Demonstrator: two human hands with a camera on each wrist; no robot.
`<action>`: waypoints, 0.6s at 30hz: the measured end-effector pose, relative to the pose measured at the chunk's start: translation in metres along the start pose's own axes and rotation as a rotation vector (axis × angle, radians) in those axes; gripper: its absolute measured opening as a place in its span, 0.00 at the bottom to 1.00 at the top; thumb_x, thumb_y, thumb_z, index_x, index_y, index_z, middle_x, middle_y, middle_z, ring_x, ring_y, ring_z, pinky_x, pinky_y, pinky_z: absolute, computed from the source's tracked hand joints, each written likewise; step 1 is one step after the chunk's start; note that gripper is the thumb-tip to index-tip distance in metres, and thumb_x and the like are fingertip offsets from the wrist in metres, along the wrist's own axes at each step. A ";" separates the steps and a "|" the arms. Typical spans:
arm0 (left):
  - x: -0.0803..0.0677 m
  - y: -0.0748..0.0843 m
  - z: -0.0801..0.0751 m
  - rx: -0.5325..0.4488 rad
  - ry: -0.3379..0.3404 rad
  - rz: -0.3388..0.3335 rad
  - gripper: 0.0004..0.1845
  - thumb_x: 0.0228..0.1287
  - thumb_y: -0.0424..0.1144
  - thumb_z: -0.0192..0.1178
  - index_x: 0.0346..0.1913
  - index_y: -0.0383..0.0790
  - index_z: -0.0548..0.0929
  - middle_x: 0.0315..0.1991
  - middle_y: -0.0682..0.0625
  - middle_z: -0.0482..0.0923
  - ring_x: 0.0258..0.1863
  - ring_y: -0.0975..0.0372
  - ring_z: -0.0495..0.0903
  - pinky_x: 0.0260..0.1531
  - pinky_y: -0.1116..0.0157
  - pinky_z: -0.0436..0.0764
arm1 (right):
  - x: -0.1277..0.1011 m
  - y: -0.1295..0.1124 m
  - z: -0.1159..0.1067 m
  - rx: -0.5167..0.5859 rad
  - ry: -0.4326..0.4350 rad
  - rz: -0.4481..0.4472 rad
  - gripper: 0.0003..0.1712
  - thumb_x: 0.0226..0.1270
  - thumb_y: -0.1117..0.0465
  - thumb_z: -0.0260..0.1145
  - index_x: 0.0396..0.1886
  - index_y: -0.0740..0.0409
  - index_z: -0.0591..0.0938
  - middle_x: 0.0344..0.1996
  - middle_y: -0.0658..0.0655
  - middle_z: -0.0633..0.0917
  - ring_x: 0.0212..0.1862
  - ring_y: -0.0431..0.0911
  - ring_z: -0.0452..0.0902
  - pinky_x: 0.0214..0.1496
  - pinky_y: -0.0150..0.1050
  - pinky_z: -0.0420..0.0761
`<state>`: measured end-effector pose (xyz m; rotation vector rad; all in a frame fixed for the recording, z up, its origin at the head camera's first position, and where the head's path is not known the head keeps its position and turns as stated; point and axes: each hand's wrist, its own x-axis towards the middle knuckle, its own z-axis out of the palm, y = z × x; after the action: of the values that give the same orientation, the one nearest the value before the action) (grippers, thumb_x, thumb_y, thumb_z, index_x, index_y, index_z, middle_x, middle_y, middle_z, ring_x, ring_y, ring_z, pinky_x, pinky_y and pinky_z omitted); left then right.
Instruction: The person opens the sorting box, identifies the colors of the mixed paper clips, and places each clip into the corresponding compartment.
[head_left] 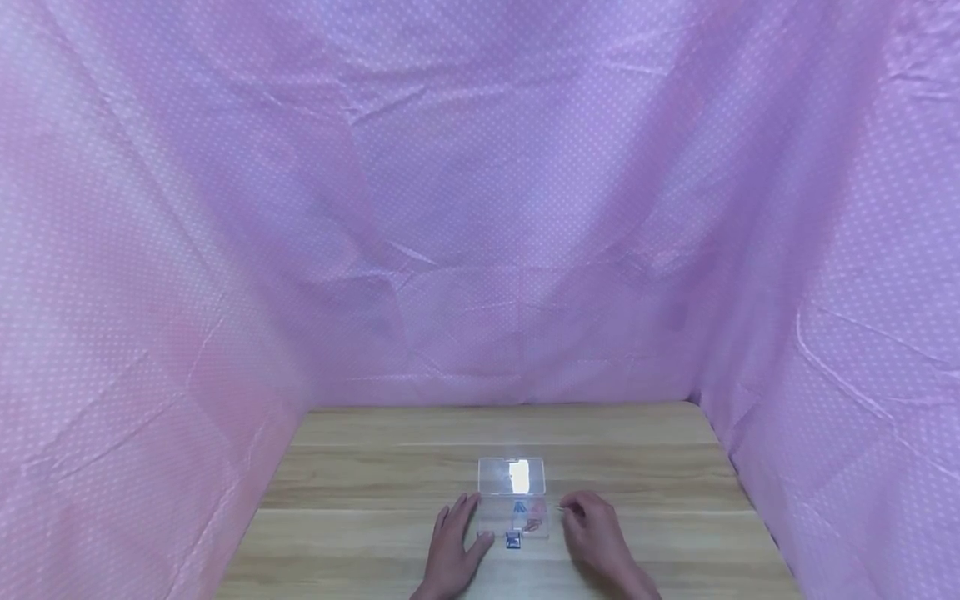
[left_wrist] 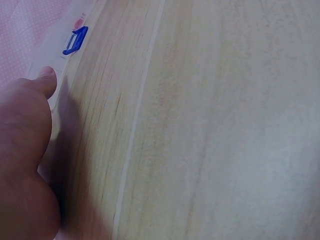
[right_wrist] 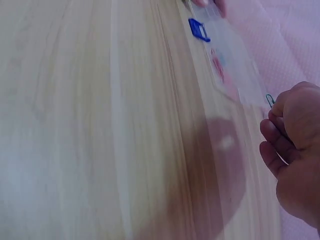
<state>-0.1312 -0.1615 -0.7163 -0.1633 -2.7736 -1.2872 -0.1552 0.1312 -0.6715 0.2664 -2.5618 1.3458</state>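
A clear plastic box [head_left: 497, 518] lies on the wooden table with its lid [head_left: 495, 477] folded back. Inside are blue paper clips [head_left: 520, 507] and red ones [head_left: 532, 525], in separate parts. At the front edge is a blue latch [right_wrist: 199, 30]. My left hand [head_left: 452, 546] rests against the box's left side, fingers extended toward the back corner and the thumb [left_wrist: 47, 80] on the front part. Just right of the box, my right hand [head_left: 596, 531] pinches a green paper clip [right_wrist: 270, 100] between thumb and fingertip; part of the clip is hidden by the fingers.
Around the box spreads the wood-grain table [head_left: 352, 517]. Pink dotted cloth [head_left: 495, 333] hangs behind it and along both sides. Bright light reflects off the open lid.
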 end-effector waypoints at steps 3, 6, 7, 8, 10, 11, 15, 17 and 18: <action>0.000 0.001 -0.001 -0.002 0.000 -0.004 0.38 0.76 0.53 0.73 0.83 0.45 0.75 0.82 0.39 0.78 0.86 0.37 0.69 0.87 0.31 0.53 | 0.002 -0.009 0.007 0.030 -0.004 -0.008 0.09 0.68 0.75 0.74 0.41 0.58 0.92 0.35 0.53 0.91 0.39 0.34 0.84 0.43 0.30 0.92; 0.000 0.000 0.000 0.009 0.004 -0.007 0.38 0.76 0.54 0.73 0.83 0.46 0.75 0.82 0.39 0.77 0.86 0.37 0.69 0.87 0.29 0.54 | 0.004 -0.016 0.015 0.033 -0.006 -0.022 0.09 0.68 0.75 0.74 0.42 0.59 0.92 0.35 0.52 0.91 0.39 0.34 0.84 0.43 0.30 0.92; 0.000 -0.001 0.000 0.014 0.007 -0.007 0.38 0.76 0.54 0.73 0.83 0.47 0.75 0.82 0.39 0.77 0.85 0.37 0.69 0.87 0.29 0.55 | 0.005 -0.018 0.017 0.030 -0.007 -0.031 0.09 0.68 0.75 0.74 0.42 0.59 0.92 0.36 0.51 0.91 0.39 0.34 0.84 0.43 0.30 0.92; 0.000 -0.001 0.000 0.014 0.006 -0.011 0.38 0.76 0.54 0.73 0.83 0.48 0.75 0.82 0.40 0.77 0.86 0.38 0.69 0.88 0.30 0.55 | 0.006 -0.019 0.020 0.030 -0.012 -0.032 0.09 0.68 0.75 0.75 0.42 0.59 0.92 0.36 0.50 0.91 0.40 0.34 0.84 0.43 0.30 0.92; 0.000 -0.002 0.001 0.014 0.007 -0.017 0.38 0.76 0.55 0.72 0.84 0.49 0.75 0.83 0.41 0.76 0.86 0.39 0.69 0.89 0.32 0.54 | 0.008 -0.022 0.025 0.029 -0.029 -0.042 0.09 0.68 0.75 0.75 0.42 0.60 0.92 0.36 0.49 0.91 0.39 0.34 0.84 0.42 0.30 0.92; 0.000 -0.002 0.002 0.007 0.005 -0.019 0.38 0.76 0.54 0.73 0.84 0.49 0.75 0.83 0.41 0.76 0.87 0.39 0.68 0.89 0.35 0.54 | 0.009 -0.023 0.027 0.032 -0.040 -0.043 0.08 0.69 0.75 0.75 0.42 0.60 0.92 0.36 0.49 0.90 0.39 0.34 0.83 0.42 0.29 0.92; 0.001 -0.004 0.004 0.034 0.018 0.015 0.38 0.77 0.55 0.72 0.83 0.46 0.75 0.81 0.40 0.78 0.84 0.37 0.71 0.86 0.34 0.58 | 0.011 -0.025 0.036 0.029 -0.095 -0.032 0.06 0.72 0.73 0.73 0.44 0.61 0.91 0.36 0.47 0.88 0.39 0.32 0.81 0.41 0.29 0.91; 0.001 -0.003 0.004 0.022 0.008 0.010 0.38 0.77 0.55 0.72 0.83 0.46 0.75 0.82 0.39 0.77 0.85 0.37 0.70 0.86 0.34 0.57 | 0.012 -0.026 0.041 0.009 -0.110 -0.035 0.06 0.74 0.72 0.72 0.45 0.61 0.91 0.36 0.47 0.88 0.39 0.33 0.81 0.41 0.29 0.90; 0.001 -0.002 0.004 0.020 0.004 0.008 0.38 0.77 0.55 0.72 0.84 0.46 0.75 0.82 0.40 0.77 0.85 0.37 0.70 0.87 0.32 0.57 | 0.012 -0.026 0.043 -0.004 -0.115 -0.037 0.05 0.74 0.71 0.72 0.45 0.61 0.91 0.37 0.47 0.88 0.40 0.33 0.81 0.42 0.30 0.90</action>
<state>-0.1323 -0.1601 -0.7204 -0.1701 -2.7788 -1.2560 -0.1647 0.0806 -0.6707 0.4001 -2.6384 1.3497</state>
